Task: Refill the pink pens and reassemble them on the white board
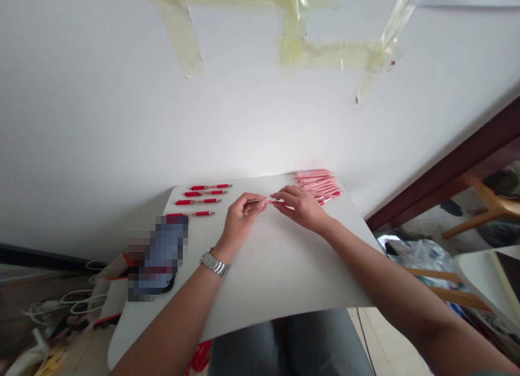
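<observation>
A slim red-and-pink pen [271, 202] is held level between my two hands, above the middle of the white table [280, 267]. My left hand [242, 213] pinches its left end between thumb and fingertips. My right hand [299, 207] has its fingers closed on the right part, hiding much of it. To the left, several red pens [203, 202] lie side by side in a spaced column. Beyond my right hand is a pile of pink pen-like sticks [314, 180], with a few redder pieces [331, 197] at its near edge.
A phone-like object [160, 259], blurred out, lies at the table's left edge, against the lowest pen. The white wall [244, 121] rises behind the table. Cables [77, 300] and clutter sit on the left; a wooden chair [475, 202] and plastic bags [422, 257] stand right.
</observation>
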A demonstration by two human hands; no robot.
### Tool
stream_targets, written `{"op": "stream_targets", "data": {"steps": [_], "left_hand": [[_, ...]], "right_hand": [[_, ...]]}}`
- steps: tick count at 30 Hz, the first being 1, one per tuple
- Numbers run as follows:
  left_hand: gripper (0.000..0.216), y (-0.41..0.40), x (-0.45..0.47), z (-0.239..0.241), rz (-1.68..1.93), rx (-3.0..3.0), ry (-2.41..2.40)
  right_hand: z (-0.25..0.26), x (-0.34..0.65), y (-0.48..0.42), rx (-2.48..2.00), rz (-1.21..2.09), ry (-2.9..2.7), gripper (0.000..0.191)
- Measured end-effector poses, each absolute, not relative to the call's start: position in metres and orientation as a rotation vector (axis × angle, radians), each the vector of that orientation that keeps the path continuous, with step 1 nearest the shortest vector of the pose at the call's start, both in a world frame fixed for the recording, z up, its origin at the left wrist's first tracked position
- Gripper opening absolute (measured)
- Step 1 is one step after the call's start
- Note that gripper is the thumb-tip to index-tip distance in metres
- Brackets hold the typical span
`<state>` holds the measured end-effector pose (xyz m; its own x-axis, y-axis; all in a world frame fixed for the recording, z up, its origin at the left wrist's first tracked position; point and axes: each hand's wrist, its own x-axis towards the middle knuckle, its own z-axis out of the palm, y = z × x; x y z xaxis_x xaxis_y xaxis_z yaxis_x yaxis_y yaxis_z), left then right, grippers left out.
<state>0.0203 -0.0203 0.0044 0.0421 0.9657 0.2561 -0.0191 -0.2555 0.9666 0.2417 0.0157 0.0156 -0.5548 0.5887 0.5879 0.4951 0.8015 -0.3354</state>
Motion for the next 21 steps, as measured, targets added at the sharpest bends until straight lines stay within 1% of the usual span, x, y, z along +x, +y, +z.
{"op": "stream_targets", "data": {"steps": [9,16,21], "left_hand": [[0.025,-0.015,0.015,0.002,1.388,1.471,1.084],[0.028,-0.006,0.007,-0.007,1.387,1.489,1.206],[0.027,-0.007,0.007,-0.007,1.337,1.539,1.221]], "right_hand": [[0.021,0.249,0.021,-0.878,0.004,-2.289,0.016],[0.019,0.272,0.038,-1.163,-0.133,-2.187,0.016],[0.018,0.284,0.045,-1.359,-0.134,-2.123,0.019]]}}
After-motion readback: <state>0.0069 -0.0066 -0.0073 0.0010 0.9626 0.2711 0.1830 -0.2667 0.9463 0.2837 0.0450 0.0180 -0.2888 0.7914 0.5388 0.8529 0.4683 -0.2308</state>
